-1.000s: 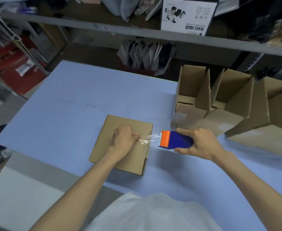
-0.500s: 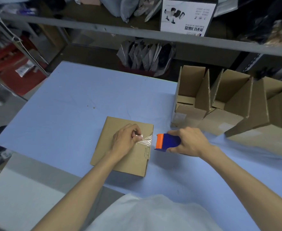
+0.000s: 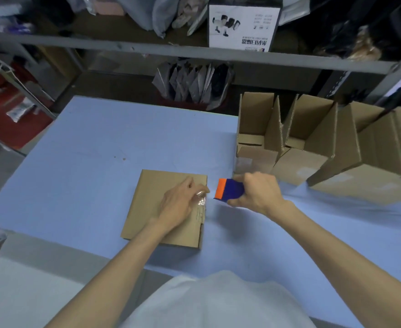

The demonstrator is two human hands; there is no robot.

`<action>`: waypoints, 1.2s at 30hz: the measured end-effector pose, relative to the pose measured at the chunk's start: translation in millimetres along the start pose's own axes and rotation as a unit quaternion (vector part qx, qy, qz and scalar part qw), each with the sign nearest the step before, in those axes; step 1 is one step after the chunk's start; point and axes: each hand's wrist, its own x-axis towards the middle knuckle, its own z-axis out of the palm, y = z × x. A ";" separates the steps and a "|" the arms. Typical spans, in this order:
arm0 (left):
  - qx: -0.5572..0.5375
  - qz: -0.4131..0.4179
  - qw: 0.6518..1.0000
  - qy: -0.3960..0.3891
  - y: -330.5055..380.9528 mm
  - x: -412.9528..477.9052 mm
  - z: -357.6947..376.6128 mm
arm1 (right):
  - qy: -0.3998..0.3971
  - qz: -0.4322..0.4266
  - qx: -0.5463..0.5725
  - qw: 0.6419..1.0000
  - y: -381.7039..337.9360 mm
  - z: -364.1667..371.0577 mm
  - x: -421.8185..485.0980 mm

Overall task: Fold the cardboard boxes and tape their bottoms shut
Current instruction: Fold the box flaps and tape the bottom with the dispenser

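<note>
Right hand [image 3: 258, 192] is wrapped tight round the blue body of the tape dispenser [image 3: 232, 189], fingers curled over it, its orange mouth [image 3: 221, 188] turned left. The left hand [image 3: 179, 205] lies palm down on the cardboard box [image 3: 157, 209]. Its fingertips reach the box's right edge, where they appear to pinch a crumpled tape end [image 3: 200, 200] against the card. Whether thumb and finger truly close on the film is hard to read.

The box lies low on the blue table [image 3: 88, 162], 1 broad face up, directly in front of the person. The dispenser hangs just off that box's right edge, apart from it, with only a short gap between the orange mouth and the held tape.

So the line from grip to work runs left to right: tape anchor on the box, dispenser to its right. The tape's own axis follows that same line across the upper face.

The right hand is the nearer one to the roll and likely does the travelling, while the left serves as anchor. Judging by this layout, the strip is at its start and the seam is not yet covered.

Several folded boxes [image 3: 299, 162] stand open-topped at the right, well apart from both hands.
</note>
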 end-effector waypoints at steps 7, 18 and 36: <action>0.142 0.023 0.981 -0.129 15.7 13.7 11.4 | 0.046 0.038 0.111 0.992 12.8 4.2 -17.3; -0.602 -0.262 0.748 -0.095 63.9 9.4 -30.1 | 0.144 -0.046 0.372 0.916 7.1 -23.6 -55.3; -0.695 -0.312 0.637 -0.120 51.1 5.3 -60.6 | 0.146 -0.090 0.442 0.881 1.5 -37.1 -57.9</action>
